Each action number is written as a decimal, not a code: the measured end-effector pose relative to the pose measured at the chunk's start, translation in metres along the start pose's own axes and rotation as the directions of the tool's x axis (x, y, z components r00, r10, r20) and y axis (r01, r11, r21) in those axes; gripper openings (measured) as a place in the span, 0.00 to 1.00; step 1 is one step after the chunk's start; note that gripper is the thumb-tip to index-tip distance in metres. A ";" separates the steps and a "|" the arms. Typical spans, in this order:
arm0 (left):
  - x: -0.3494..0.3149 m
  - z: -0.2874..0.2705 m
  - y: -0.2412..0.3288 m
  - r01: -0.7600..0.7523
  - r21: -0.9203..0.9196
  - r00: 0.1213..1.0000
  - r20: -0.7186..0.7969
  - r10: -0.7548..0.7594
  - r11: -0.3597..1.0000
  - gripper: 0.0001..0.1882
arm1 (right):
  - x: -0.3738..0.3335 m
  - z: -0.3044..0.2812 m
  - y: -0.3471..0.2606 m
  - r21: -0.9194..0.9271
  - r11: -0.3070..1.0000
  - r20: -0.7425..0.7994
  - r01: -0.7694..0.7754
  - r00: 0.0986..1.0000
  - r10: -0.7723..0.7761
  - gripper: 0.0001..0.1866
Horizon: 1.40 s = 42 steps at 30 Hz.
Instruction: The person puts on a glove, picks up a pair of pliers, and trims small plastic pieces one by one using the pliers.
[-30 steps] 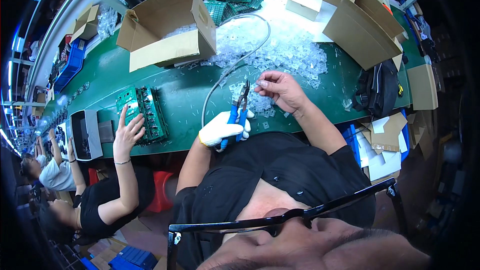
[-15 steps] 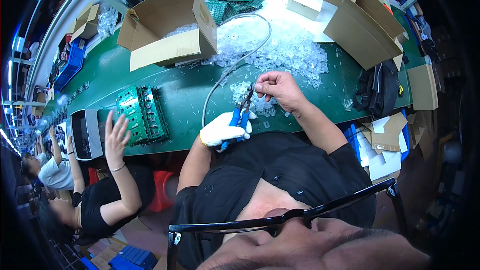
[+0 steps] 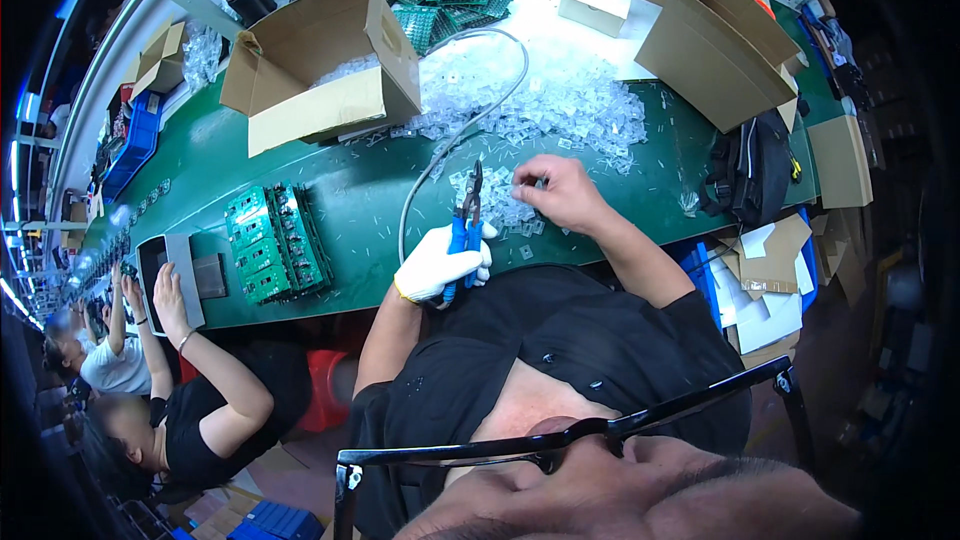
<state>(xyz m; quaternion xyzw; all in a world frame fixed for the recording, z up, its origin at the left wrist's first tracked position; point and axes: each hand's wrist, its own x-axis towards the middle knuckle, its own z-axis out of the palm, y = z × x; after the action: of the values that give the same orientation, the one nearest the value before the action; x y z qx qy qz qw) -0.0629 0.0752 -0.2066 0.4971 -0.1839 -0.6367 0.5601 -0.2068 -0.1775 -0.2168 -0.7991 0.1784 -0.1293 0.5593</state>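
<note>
My left hand (image 3: 437, 262), in a white glove, grips a pair of blue-handled cutting pliers (image 3: 471, 208) with the jaws pointing away from me. Just right of the jaws is my bare right hand (image 3: 563, 192), thumb and fingertips bent together; whatever they pinch is too small to make out. Below its fingertips lies a small heap of clear plastic pieces (image 3: 516, 216) on the green table (image 3: 380, 225). A much larger pile of clear plastic pieces (image 3: 570, 105) spreads beyond both hands. A grey cable (image 3: 404, 210) curves from beside the glove up over that pile.
Stacked green circuit boards (image 3: 262, 245) stand left of my glove. Open cardboard boxes (image 3: 320, 115) (image 3: 715, 50) flank the pile. A black bag (image 3: 752, 170) sits at the right edge. On the left, a co-worker's hand (image 3: 170, 300) is by a grey tray (image 3: 182, 258).
The pliers have shifted slightly left and turned more upright, and their jaws have parted from my right fingertips. My right hand has lowered a little. The co-worker's hand has moved left to the tray.
</note>
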 end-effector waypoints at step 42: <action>0.004 -0.008 0.007 0.084 -0.001 0.978 0.192 -0.082 0.997 0.43 | 0.015 0.003 -0.007 0.786 0.605 0.079 -0.130 0.991 0.111 0.21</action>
<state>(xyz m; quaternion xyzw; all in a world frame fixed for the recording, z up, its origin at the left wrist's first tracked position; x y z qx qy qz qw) -0.0524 0.0721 -0.2064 0.4382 -0.2135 -0.7051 0.5149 -0.1913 -0.1796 -0.2112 -0.4593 0.1505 -0.1479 0.8628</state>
